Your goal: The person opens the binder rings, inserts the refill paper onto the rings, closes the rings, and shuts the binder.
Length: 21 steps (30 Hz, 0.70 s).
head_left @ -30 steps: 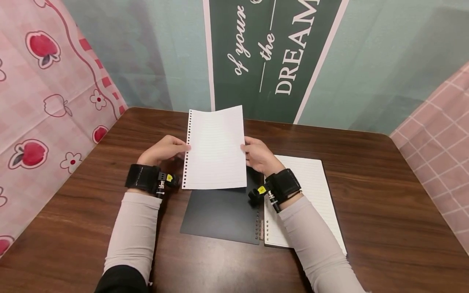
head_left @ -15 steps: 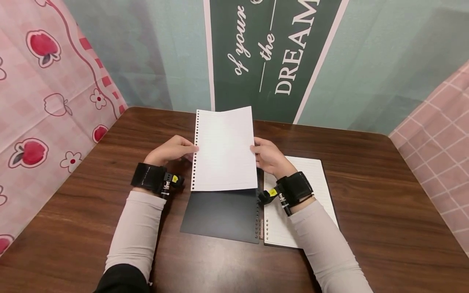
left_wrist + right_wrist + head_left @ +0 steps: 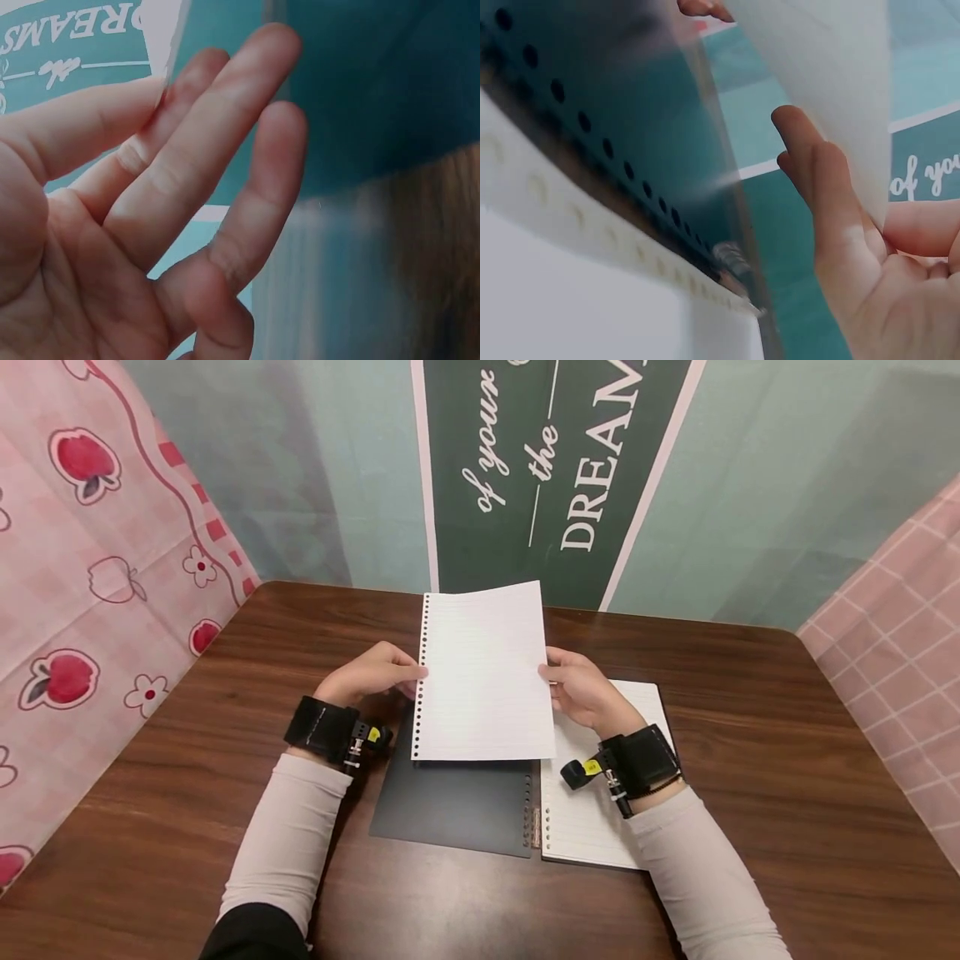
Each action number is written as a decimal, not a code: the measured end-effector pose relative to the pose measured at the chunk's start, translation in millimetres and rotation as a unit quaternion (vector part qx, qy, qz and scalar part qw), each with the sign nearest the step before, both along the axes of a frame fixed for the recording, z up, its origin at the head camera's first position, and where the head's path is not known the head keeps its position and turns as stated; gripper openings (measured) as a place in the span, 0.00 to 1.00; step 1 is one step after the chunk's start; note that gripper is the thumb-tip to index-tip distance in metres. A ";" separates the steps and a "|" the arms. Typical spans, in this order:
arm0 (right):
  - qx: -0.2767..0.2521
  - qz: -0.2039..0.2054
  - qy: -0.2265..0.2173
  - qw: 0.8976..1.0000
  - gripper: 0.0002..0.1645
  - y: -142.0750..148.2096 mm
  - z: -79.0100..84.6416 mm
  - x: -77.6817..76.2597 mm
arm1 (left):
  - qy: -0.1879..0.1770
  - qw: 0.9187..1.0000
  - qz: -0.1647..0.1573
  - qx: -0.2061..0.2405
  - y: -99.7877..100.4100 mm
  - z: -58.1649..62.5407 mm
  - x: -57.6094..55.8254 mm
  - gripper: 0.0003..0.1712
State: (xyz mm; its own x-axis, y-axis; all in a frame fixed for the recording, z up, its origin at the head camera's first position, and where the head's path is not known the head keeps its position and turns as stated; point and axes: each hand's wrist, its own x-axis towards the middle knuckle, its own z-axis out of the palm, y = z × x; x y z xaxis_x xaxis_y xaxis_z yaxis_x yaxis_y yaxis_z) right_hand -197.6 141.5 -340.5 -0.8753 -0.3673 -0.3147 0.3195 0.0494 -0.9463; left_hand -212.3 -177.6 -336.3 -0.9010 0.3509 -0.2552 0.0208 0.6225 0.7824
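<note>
Between both hands a loose sheet of lined paper [image 3: 483,681] is held up above the table, its row of punched holes along the left side. My left hand [image 3: 375,672] pinches the holed edge between thumb and index finger; in the left wrist view the other fingers [image 3: 277,172] are spread behind it. On the opposite edge my right hand [image 3: 588,689] pinches the sheet the same way, fingers behind the paper [image 3: 840,75]. Below lies an opened loose-leaf notebook: its dark cover [image 3: 457,806] to the left, partly hidden by the sheet, and its lined pages [image 3: 581,827] to the right, partly under my right arm.
The notebook's binding strip [image 3: 536,828] runs between cover and pages. It rests on a brown wooden table [image 3: 787,760]. Behind the table hangs a green cloth with lettering [image 3: 555,460]; a pink patterned cloth [image 3: 112,577] hangs at the left and pink checks [image 3: 907,610] at the right.
Both hands have carried the sheet to the right and slightly down, so its right edge now overlaps the notebook's lined pages in the head view. The notebook has stayed in place.
</note>
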 end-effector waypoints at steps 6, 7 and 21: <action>0.003 0.013 0.020 1.000 0.31 16.8 5.7 8.7 | 0.007 1.000 -0.014 0.012 13.3 3.0 4.5 0.18; 0.004 0.015 0.022 1.000 0.32 19.6 6.2 9.9 | 0.008 1.000 -0.016 0.014 15.3 3.5 5.0 0.18; 0.018 0.009 0.019 1.000 0.32 51.9 9.7 27.8 | 0.013 0.998 -0.056 0.041 43.5 5.7 10.5 0.15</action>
